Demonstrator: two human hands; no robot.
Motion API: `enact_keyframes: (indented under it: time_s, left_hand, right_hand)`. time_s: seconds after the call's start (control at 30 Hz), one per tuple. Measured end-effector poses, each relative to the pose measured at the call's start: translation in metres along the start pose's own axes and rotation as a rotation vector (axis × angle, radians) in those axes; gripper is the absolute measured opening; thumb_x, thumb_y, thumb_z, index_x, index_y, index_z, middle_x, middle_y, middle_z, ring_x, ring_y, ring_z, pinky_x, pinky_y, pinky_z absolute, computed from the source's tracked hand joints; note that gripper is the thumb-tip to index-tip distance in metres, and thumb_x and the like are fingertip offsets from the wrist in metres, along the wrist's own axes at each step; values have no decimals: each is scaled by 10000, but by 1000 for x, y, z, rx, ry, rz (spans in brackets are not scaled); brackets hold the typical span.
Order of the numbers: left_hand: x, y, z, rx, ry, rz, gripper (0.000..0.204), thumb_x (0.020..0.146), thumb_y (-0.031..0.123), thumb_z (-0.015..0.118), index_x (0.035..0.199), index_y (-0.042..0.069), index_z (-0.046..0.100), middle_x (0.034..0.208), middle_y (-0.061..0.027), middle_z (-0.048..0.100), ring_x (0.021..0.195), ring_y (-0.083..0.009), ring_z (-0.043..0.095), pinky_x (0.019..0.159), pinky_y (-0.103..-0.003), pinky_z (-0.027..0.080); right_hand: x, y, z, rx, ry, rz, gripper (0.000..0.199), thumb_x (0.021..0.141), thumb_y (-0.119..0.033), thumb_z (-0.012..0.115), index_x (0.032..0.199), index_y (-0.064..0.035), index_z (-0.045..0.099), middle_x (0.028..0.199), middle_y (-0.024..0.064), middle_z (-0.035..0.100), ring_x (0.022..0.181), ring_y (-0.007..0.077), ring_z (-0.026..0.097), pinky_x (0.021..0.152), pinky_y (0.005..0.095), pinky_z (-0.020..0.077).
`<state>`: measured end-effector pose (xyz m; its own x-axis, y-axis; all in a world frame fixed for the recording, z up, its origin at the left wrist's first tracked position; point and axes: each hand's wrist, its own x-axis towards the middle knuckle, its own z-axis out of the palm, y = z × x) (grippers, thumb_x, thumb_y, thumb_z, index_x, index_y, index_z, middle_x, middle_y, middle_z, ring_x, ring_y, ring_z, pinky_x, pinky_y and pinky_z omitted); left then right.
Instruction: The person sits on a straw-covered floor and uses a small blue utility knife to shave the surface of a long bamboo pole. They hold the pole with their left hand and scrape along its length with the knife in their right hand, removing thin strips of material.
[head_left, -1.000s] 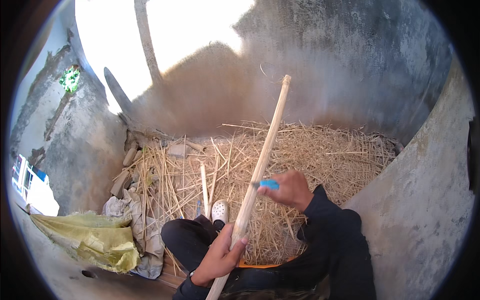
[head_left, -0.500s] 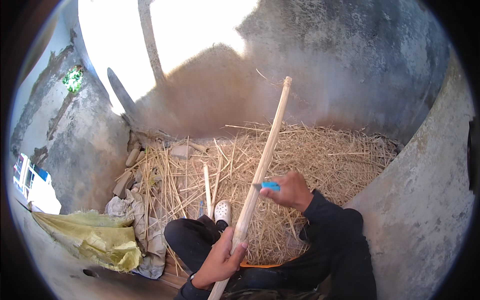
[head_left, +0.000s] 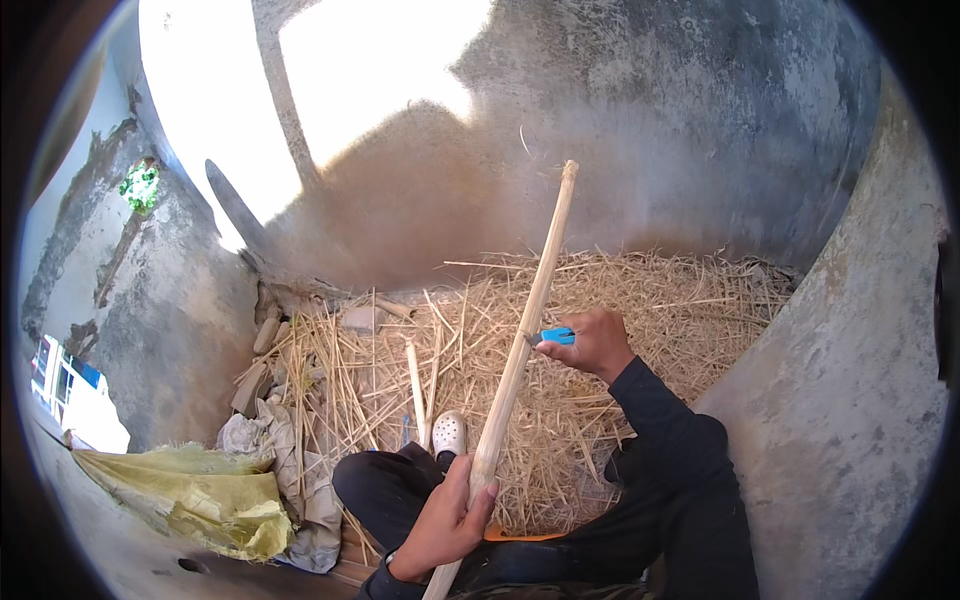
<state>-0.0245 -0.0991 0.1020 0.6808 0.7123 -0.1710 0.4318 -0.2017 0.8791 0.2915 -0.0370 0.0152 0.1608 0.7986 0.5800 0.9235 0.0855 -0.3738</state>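
A long pale wooden pole [head_left: 515, 372] slants up and away from my lap, its far end frayed with a thin curl of shaving. My left hand [head_left: 448, 520] is wrapped round its lower part. My right hand [head_left: 597, 345] grips a blue-handled utility knife [head_left: 557, 336], thumb along the handle. The knife's blade touches the right side of the pole near its middle. My right fingers are partly hidden behind the handle.
Shavings [head_left: 640, 350] cover the ground ahead. A shorter pale stick [head_left: 415, 390] lies by my white clog [head_left: 449, 433]. Yellow sacking [head_left: 200, 490] is at the left, beside stones and wood pieces. Grey walls [head_left: 680, 130] stand close ahead and at the right.
My right hand has moved up along the pole with the knife, away from me. My left hand keeps its hold on the pole. The whole view has shifted slightly.
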Motion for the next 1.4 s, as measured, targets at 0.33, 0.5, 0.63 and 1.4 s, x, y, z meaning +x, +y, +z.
enact_keyframes:
  time_s: [0.33,0.5,0.63,1.4]
  left_hand:
    - [-34,-9,9,-36,-124,-76,305,963,179,551,1188,-2,452,704,-115,523,591,-177,539,534,-323,424]
    - [-16,0,-7,126,111,5,278,920,120,566,1144,-8,459,665,-208,587,592,-379,634,513,-403,458]
    - [-28,6,-3,198,105,37,285,910,106,567,1147,-11,462,638,-220,572,593,-406,619,520,-421,461]
    - [-31,14,1,416,110,114,390,848,71,616,1229,7,560,698,-195,626,627,-346,662,558,-357,500]
  right_hand:
    - [19,94,-1,98,-75,507,858,823,-851,290,529,-95,572,438,26,444,411,196,492,401,364,356]
    - [-16,-43,7,191,-199,24,813,838,-822,335,570,-107,615,449,42,489,417,206,522,414,378,385]
    - [2,-26,-5,215,-190,247,796,814,-823,385,665,-105,693,473,73,544,453,254,580,457,411,441]
    - [4,22,-5,74,-158,283,813,799,-830,411,526,-92,616,424,77,495,413,255,551,448,432,430]
